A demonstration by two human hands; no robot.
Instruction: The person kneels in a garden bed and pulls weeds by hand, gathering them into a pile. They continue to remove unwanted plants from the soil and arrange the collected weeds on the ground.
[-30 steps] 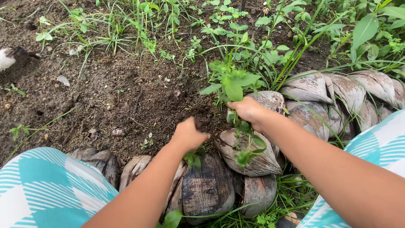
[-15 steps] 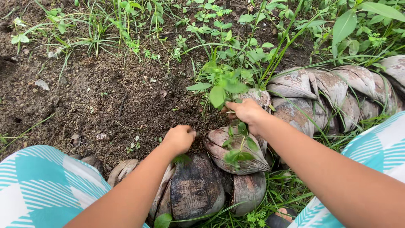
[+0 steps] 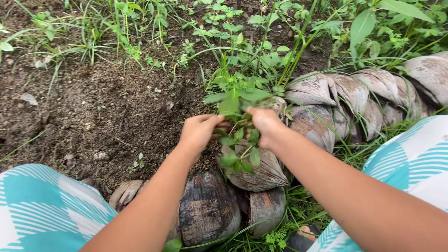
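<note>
My right hand (image 3: 264,125) grips a bunch of pulled green weeds (image 3: 239,154); their leaves hang below it over a coconut husk (image 3: 261,171). My left hand (image 3: 199,131) has come up beside it, fingers closed on weed stems at the same bunch. Both hands hover at the edge of the bare dark soil (image 3: 107,107), just above the row of husks. More leafy weeds (image 3: 235,88) stand rooted right behind the hands.
Dry coconut husks (image 3: 368,93) line the bed's border from bottom centre to the right edge. Grass and weeds (image 3: 121,28) grow along the far side of the soil. My knees in teal-and-white checked cloth (image 3: 42,210) frame the bottom corners.
My left hand lifted from the soil by the husks and rose to meet my right hand at the weed bunch. The view shifted slightly, so the scene slid left and down.
</note>
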